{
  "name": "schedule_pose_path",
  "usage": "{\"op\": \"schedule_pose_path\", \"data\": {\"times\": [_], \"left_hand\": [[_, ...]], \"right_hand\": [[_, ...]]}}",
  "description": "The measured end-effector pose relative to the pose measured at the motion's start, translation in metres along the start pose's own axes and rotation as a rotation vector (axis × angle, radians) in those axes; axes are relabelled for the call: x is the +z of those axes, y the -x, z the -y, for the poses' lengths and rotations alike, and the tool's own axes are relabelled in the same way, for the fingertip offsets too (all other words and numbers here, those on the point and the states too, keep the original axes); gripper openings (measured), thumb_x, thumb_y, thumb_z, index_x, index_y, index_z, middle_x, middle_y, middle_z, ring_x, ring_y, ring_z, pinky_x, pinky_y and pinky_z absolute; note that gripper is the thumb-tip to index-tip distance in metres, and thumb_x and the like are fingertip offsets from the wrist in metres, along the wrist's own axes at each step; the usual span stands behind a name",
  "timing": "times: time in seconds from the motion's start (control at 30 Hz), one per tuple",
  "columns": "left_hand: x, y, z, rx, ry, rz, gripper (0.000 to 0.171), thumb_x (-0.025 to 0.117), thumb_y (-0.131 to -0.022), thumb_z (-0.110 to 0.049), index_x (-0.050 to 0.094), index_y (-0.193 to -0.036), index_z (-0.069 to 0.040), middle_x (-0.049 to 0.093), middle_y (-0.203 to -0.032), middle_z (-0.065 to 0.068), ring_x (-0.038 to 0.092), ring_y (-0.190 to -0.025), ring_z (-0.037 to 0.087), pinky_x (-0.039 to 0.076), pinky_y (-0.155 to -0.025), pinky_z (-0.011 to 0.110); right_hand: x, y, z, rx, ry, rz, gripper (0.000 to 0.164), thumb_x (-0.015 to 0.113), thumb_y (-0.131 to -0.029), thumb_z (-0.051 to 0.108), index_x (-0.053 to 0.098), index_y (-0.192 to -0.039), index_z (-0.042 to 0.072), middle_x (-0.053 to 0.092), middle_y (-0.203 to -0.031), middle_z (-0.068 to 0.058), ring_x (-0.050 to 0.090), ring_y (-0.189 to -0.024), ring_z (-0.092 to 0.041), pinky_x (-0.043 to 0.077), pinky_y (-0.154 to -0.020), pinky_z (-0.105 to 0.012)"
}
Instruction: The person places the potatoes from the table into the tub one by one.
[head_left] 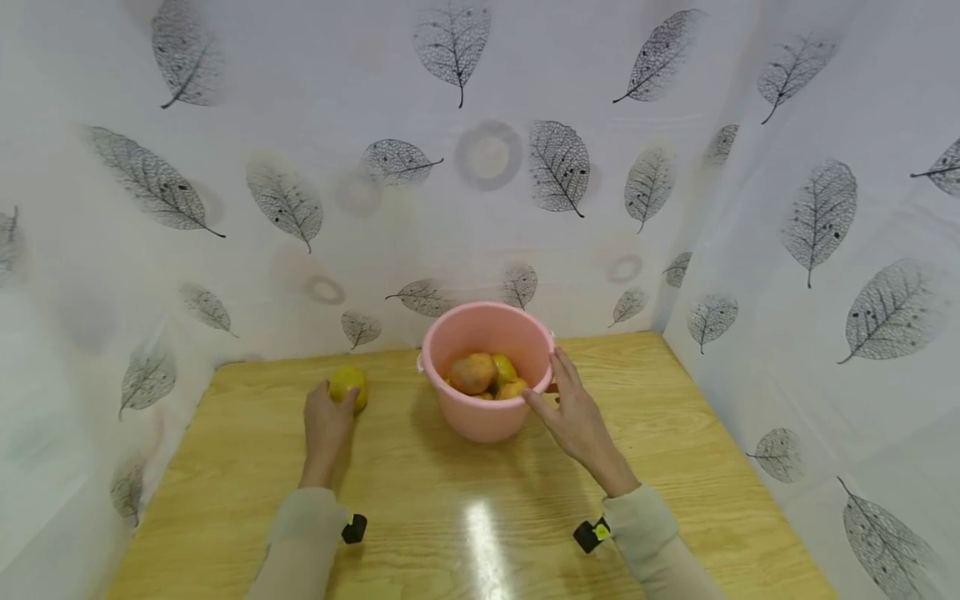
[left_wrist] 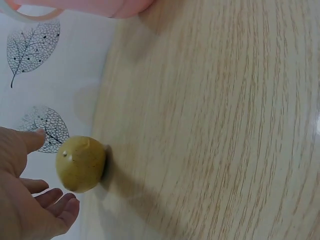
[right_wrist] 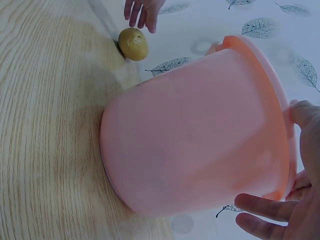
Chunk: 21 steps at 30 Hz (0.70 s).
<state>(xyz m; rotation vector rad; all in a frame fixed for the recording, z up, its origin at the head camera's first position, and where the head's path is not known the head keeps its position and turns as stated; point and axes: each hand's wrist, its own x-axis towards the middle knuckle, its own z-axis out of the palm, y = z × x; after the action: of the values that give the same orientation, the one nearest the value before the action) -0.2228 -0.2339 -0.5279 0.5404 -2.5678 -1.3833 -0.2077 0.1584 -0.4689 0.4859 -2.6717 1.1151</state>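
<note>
A round yellow fruit (left_wrist: pixel 81 164) with a few dark specks sits on the wooden table toward the left. My left hand (head_left: pixel 327 421) is right at it, thumb and fingers spread on either side. In the left wrist view the left hand's fingers (left_wrist: pixel 65 207) are loosely bent, with the fruit just beyond their tips. A pink bucket (head_left: pixel 483 421) stands at the table's middle, holding several yellow and orange-brown fruits (head_left: pixel 472 374). My right hand (head_left: pixel 577 421) holds the bucket at its right side, thumb on the rim (right_wrist: pixel 287 110) and other fingers around the outside below it.
The wooden table (head_left: pixel 420 517) ends at the back against a white curtain (head_left: pixel 360 250) printed with dark leaves, which also hangs along both sides. A white handle lug (head_left: pixel 421 362) sticks out from the bucket's left side. Black wrist devices (head_left: pixel 591 535) are on both sleeves.
</note>
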Motion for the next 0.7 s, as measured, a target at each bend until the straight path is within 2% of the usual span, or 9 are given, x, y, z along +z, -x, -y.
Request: {"op": "schedule_pose_path", "data": {"times": [0.23,0.5,0.7], "left_hand": [[0.009,-0.005,0.009,0.007,0.006,-0.045,0.070,0.060,-0.103,-0.025,0.032,-0.147,0.022,0.039,-0.142,0.043,0.036,-0.137,0.055,0.028,-0.118,0.063],[0.016,-0.007,0.013,-0.023,0.065,-0.045,0.053,0.062,-0.103,-0.024,0.047,-0.137,0.014,0.051,-0.130,0.033,0.050,-0.122,0.044,0.040,-0.106,0.060],[0.020,-0.007,0.013,-0.055,0.063,-0.035,0.058,0.062,-0.103,-0.025,0.042,-0.143,0.012,0.048,-0.132,0.032,0.049,-0.122,0.044,0.040,-0.105,0.060]], "right_hand": [[0.001,-0.001,-0.001,-0.014,0.002,-0.005,0.084,0.061,-0.103,0.046,0.021,-0.164,0.006,0.019,-0.170,-0.014,0.064,-0.113,-0.028,0.059,-0.084,-0.049],[-0.001,-0.001,0.002,-0.007,-0.003,-0.003,0.085,0.061,-0.103,0.048,0.020,-0.165,0.006,0.018,-0.171,-0.014,0.064,-0.113,-0.028,0.058,-0.085,-0.050],[-0.002,0.000,0.002,0.004,0.007,0.001,0.085,0.060,-0.103,0.048,0.020,-0.165,0.006,0.018,-0.170,-0.014,0.064,-0.113,-0.028,0.058,-0.086,-0.049]]}}
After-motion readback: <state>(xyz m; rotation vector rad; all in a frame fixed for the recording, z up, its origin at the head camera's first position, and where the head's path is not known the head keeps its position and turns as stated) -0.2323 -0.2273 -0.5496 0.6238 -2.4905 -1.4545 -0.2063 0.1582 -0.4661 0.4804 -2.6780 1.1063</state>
